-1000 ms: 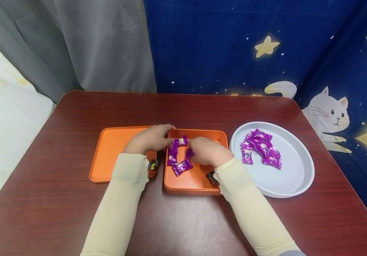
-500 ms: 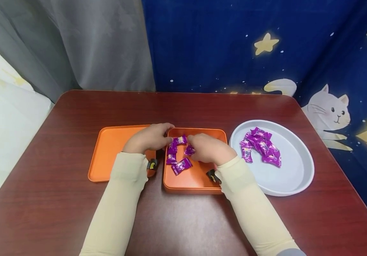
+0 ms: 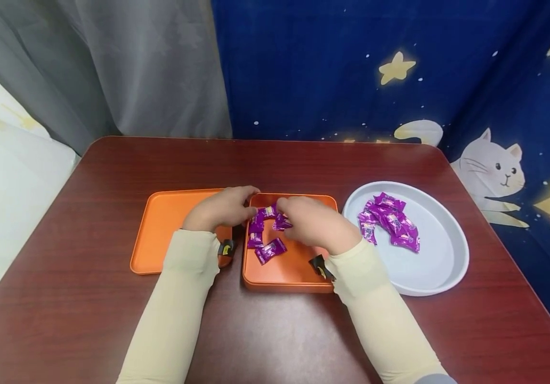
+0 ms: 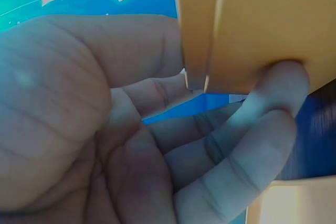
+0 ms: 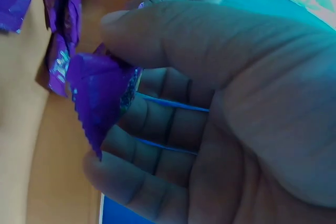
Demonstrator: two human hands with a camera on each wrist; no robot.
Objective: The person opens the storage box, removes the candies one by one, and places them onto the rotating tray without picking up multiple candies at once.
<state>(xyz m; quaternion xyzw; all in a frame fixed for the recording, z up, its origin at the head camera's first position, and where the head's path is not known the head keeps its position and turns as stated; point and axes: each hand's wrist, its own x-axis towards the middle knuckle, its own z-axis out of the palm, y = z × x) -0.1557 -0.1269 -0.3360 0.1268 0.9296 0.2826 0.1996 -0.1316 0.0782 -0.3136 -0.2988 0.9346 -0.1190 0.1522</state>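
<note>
Between thumb and fingers, my right hand [image 3: 320, 224] pinches a purple-wrapped candy [image 5: 97, 90] over the far part of an orange box [image 3: 299, 269]. Several matching candies [image 3: 271, 250] lie along the box's left side and far left corner, one of them slanted nearer the front. At the left wall, my left hand [image 3: 222, 208] grips the box, its thumb at the rim. In the left wrist view, the fingers [image 4: 278, 87] press against the outer side of the box. The right fingertips are partly hidden behind the hand in the head view.
Left of the box lies an orange lid [image 3: 160, 234], partly under the left arm. On the right stands a round white tray [image 3: 435, 266] holding a pile of purple candies [image 3: 395, 221]. Behind the brown table [image 3: 265, 165] hang grey and blue curtains.
My right hand has shifted slightly, turning so that more of the pinched candy shows near the box's far candies. The left hand stays at the box's left wall.
</note>
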